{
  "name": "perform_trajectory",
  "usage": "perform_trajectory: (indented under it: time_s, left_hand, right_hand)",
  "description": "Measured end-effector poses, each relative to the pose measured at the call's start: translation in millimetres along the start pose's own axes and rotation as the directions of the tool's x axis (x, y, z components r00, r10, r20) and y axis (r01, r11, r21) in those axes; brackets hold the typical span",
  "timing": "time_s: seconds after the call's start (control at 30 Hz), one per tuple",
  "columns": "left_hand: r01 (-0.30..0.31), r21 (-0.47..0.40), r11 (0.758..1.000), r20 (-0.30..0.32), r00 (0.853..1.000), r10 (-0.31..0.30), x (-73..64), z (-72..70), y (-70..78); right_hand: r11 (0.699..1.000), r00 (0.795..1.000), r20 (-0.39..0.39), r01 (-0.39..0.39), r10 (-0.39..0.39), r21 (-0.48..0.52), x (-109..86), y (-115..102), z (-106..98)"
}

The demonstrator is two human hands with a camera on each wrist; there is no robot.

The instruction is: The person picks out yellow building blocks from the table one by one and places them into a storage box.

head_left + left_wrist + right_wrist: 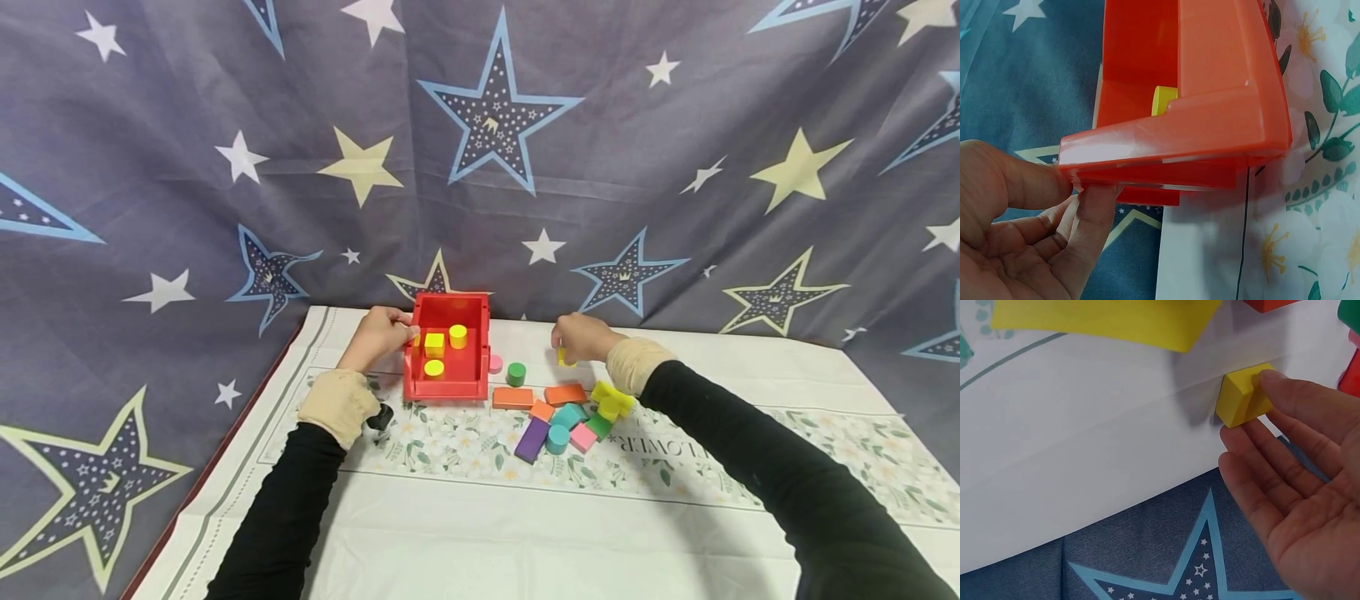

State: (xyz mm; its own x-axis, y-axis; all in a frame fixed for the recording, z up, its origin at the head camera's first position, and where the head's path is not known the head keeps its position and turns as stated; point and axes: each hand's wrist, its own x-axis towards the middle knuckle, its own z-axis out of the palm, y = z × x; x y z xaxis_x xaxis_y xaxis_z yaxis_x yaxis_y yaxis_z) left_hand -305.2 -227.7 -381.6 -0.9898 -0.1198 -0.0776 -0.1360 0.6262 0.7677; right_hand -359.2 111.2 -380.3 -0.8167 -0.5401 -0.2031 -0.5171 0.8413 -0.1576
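A red plastic bin [471, 367] stands at the left-middle of the table with several yellow blocks in it, among them a yellow cube [434, 345] and a yellow cylinder [457, 336]. My left hand [378, 337] pinches the bin's left rim [1147, 147] between thumb and fingers. To the right of the bin, my right hand [587, 336] pinches a small yellow block [1244, 394] between thumb and fingertips, close to the tablecloth. Part of that block is covered by the hand in the head view.
Between bin and right arm lie loose blocks: a green cylinder [516, 374], orange blocks [513, 398], a purple block [532, 440], a teal cylinder [557, 439], a pink block [582, 437] and yellow blocks [613, 402]. A star-patterned curtain [495, 217] hangs behind the table.
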Motion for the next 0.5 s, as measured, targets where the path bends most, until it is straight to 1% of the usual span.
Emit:
perform_trajectory:
  time_s: [0.13, 0.3, 0.5]
  left_hand:
    - [-0.002, -0.004, 1.000, -0.004, 1.000, 0.002, -1.8, 1.4, -0.8]
    - [-0.019, 0.008, 1.000, -0.015, 1.000, 0.019, -6.2, 1.1, 0.0]
    - [-0.020, 0.006, 1.000, -0.014, 1.000, 0.020, -6.6, 1.0, 0.5]
  right_hand:
    - [1.000, 1.000, -0.008, 0.012, -0.012, -0.010, -0.1, 0.2, 2.1]
    - [1.000, 0.999, -0.020, 0.025, -0.026, -0.015, 0.4, 1.2, 4.0]
    - [0.999, 0.999, -0.030, 0.028, -0.029, -0.023, 1.0, 2.2, 4.9]
